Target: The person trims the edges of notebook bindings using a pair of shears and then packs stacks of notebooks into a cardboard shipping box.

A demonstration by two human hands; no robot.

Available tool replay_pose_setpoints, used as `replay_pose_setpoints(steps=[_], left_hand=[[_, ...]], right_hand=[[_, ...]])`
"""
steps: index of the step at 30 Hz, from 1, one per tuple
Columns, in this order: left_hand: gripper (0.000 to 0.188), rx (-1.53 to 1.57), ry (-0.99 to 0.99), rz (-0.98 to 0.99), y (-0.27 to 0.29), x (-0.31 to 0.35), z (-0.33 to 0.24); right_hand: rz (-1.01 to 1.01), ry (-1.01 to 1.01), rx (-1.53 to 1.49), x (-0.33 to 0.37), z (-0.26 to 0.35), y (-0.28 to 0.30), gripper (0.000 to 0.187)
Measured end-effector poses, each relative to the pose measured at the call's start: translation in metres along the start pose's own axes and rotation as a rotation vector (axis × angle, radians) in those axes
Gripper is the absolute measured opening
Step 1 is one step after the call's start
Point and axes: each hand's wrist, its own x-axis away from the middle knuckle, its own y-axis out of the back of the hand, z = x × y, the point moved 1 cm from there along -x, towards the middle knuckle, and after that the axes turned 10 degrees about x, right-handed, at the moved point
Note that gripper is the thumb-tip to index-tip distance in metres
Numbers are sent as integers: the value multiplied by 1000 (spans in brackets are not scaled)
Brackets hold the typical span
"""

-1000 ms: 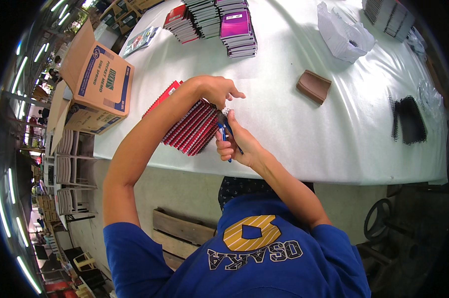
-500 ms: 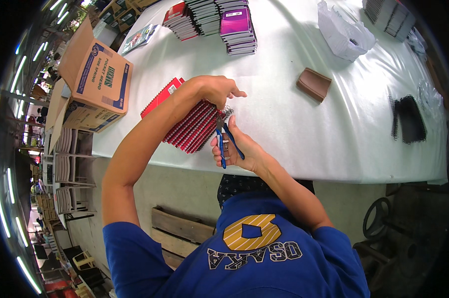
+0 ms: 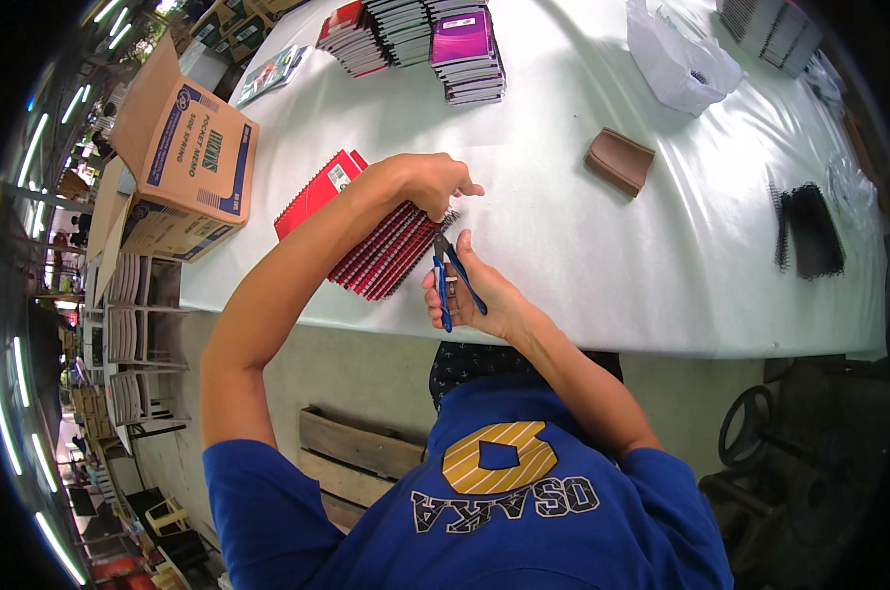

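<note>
Both my hands work: left hand pressing red spiral-bound notebooks, right hand gripping blue-handled pliers.

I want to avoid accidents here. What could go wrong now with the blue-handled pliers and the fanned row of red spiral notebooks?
1. The blue-handled pliers in the right hand work close to the left hand, so a slip could pinch its fingers.
2. The fanned row of red spiral notebooks lies near the edge of the white-covered table; a push might slide some off.
</note>
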Motion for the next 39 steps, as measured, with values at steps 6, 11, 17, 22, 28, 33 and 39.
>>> replay_pose_setpoints(steps=[6, 11, 17, 22, 28, 33, 39], left_hand=[[75, 23, 45, -12, 4, 1, -4], [73, 14, 0, 6, -3, -6, -2], [78, 4, 79, 30, -5, -6, -7], [79, 40, 80, -5, -5, -5, -6], [76, 56, 155, 14, -9, -5, -4], [67, -78, 143, -26, -9, -8, -15], [62, -69, 212, -33, -9, -1, -21]], right_hand=[[70, 44, -7, -8, 11, 5, 77], [55, 6, 32, -5, 5, 9, 76], [-14, -39, -8, -7, 2, 12, 83], [10, -46, 4, -9, 5, 15, 85], [-2, -77, 16, -7, 4, 8, 80], [288, -12, -205, -17, 6, 29, 79], [-73, -58, 33, 1, 10, -1, 80]])
